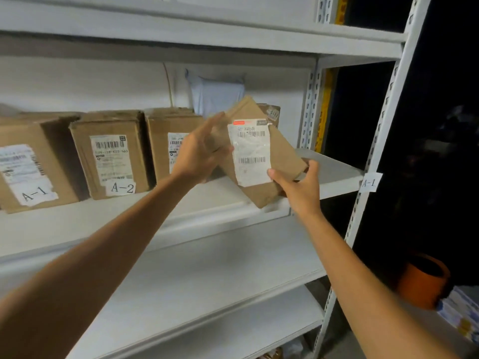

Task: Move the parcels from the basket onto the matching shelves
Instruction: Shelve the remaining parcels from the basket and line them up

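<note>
A flat brown cardboard parcel (pixel 282 154) with a white barcode label is tilted above the right part of the white shelf (pixel 334 174). My right hand (pixel 300 185) grips its lower right corner. My left hand (pixel 199 151) presses against its left edge with fingers extended. A paper tag reading A-1 (pixel 369 182) hangs on the shelf's right upright. The basket is not in view.
Three brown boxes stand on the same shelf to the left, one marked A-1 (pixel 28 164), one marked A-2 (pixel 114 154), a third (pixel 166 141) partly behind my left hand. A pale plastic mailer (pixel 215 94) leans at the back. An orange cylinder (pixel 422 281) sits low right.
</note>
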The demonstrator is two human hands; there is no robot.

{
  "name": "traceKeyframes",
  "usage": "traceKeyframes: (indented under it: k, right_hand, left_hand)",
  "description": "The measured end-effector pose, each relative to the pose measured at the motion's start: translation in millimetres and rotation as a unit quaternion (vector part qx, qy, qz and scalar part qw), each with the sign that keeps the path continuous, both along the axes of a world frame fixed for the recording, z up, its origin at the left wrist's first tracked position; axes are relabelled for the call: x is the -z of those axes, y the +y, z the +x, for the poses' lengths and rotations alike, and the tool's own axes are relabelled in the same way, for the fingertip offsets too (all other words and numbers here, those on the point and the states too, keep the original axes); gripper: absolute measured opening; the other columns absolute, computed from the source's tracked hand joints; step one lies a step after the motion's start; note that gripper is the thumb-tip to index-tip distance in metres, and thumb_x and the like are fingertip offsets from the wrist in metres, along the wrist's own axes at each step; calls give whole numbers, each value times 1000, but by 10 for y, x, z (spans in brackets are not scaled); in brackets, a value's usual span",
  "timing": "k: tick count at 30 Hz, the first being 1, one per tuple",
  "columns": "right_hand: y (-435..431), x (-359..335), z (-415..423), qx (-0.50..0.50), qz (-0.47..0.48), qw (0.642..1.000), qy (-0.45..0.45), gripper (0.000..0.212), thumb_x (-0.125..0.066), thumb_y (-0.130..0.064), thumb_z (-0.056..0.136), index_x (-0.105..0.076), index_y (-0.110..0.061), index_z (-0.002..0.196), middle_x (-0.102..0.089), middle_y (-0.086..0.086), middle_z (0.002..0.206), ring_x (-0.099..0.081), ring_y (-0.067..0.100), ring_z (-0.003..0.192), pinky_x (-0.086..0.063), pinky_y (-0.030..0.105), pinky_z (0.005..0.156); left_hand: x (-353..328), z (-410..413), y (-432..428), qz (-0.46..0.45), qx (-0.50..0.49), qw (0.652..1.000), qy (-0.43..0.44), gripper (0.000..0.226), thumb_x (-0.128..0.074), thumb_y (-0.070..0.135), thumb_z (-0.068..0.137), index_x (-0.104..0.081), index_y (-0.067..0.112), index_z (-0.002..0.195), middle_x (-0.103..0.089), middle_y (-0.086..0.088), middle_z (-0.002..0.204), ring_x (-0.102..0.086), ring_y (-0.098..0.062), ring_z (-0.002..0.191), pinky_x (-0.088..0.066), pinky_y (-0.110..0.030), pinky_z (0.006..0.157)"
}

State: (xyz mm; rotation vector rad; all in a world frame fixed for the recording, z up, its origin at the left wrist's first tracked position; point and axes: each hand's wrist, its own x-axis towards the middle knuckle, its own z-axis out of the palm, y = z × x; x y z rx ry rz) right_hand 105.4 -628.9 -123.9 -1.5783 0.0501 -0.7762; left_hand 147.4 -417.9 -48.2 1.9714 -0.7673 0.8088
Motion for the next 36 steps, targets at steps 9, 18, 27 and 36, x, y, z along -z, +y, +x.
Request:
traceKeyframes:
  k: [9, 18, 27, 36]
  right_hand:
    - [-165, 142, 790, 26, -86, 992, 86, 61, -85, -42, 67, -41, -20, 104, -58, -1, 109, -56, 19, 95, -51, 19, 66]
    - [-26, 162, 1193, -9, -139, 988, 67, 72, -79, -31, 78, -35, -28, 135, -56, -2, 132, -53, 19, 119, -46, 29, 89]
    - [109, 38, 1572, 33, -202, 975, 88, 91, -82, -32, 74, -26, -24, 145, -51, 4, 137, -52, 27, 125, -48, 43, 98]
    - [213, 24, 1866, 36, -236, 966, 101, 100, -80, -29, 77, -12, -27, 151, -49, 8, 140, -52, 30, 124, -48, 43, 97]
  left_hand:
    - [-20, 718, -339, 113, -43, 991, -53, 61, -66, 8, 83, -47, 26, 138, -50, -4, 136, -47, -11, 115, -42, -13, 89]
    - [34, 1046, -551, 192, -87, 968, -135, 64, -63, 0, 78, -45, 12, 139, -43, -16, 135, -34, -33, 125, -34, -44, 107]
    - [279, 1292, -471, 357, -232, 874, -234, 71, -70, 22, 78, -43, 12, 142, -14, -24, 155, -7, -44, 143, 4, -50, 115]
    - [538, 1572, -513, 465, -283, 810, -217, 85, -53, 42, 86, -9, 10, 151, 10, -19, 157, 12, -37, 144, 5, -48, 118]
